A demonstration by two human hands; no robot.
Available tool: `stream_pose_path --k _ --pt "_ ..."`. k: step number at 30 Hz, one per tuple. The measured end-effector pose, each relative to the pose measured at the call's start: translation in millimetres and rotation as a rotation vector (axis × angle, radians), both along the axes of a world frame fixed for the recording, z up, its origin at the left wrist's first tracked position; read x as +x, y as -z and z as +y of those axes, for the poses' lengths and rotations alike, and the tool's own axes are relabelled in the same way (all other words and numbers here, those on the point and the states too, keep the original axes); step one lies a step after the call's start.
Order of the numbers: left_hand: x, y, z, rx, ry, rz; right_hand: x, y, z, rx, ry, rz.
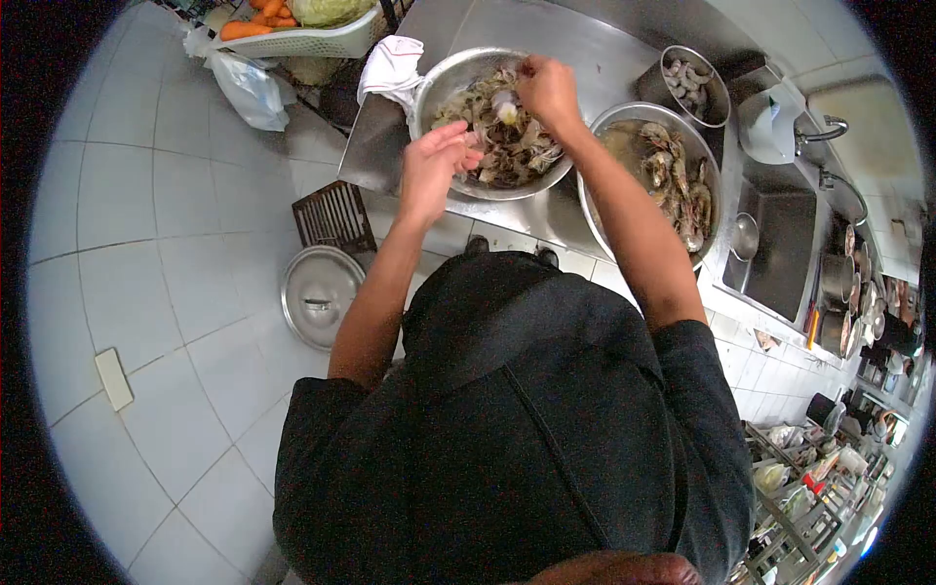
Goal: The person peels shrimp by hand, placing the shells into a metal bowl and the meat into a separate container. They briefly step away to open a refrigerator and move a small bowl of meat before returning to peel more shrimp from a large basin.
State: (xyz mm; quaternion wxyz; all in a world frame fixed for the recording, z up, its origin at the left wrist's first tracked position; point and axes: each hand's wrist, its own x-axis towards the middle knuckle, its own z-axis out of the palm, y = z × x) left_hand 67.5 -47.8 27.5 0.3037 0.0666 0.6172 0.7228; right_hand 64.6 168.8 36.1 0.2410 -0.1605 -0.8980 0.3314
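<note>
My left hand (436,166) is over the near left side of a steel bowl (425,115) with its fingers partly extended. A pale, translucent piece of shrimp (475,142) shows at its fingertips. Over the far right side of the same bowl, my right hand (549,93) is closed in a pinch; what its fingertips hold is hidden. Shrimp shells and heads (515,146) fill the bowl, and a whitish blurred bit lies among them beneath the right hand. Under my right forearm, a second steel bowl (591,195) contains whole shrimp (673,180) in cloudy liquid.
A steel pot (719,105) with peeled shrimp (686,78) stands behind the second bowl. To the right are a sink (780,253) and a ladle (745,237). A white cloth (391,66) lies left of the shell bowl, near a vegetable basket (336,41).
</note>
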Motion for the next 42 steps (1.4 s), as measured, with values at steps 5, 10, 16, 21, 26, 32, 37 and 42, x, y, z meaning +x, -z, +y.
stream_pose_path --k 5,10,16,21,26,32,37,42 --pt "-22 16 12 -0.495 0.132 0.572 -2 -14 -4 -0.003 0.023 -0.069" --pt "-27 3 50 -0.388 0.120 0.710 -3 -17 4 -0.090 0.051 -0.003" --pt "-21 -4 73 -0.018 0.152 0.312 -11 -9 12 -0.542 0.082 0.093" --pt "-14 -7 63 -0.085 0.095 0.265 -5 -9 -3 -0.846 0.166 0.231" --pt "-5 -9 28 0.031 0.070 0.011 -14 -4 6 -0.528 0.264 0.295" --pt "-15 -9 -4 0.379 0.128 -0.572 -14 4 25 -0.013 -0.157 -0.231" --pt "-18 -11 1 0.414 0.203 -0.608 27 -45 -31 -0.452 -0.607 -0.359" --pt "2 -1 35 0.202 0.427 -0.602 72 -21 -20 -0.192 -0.480 -0.345"
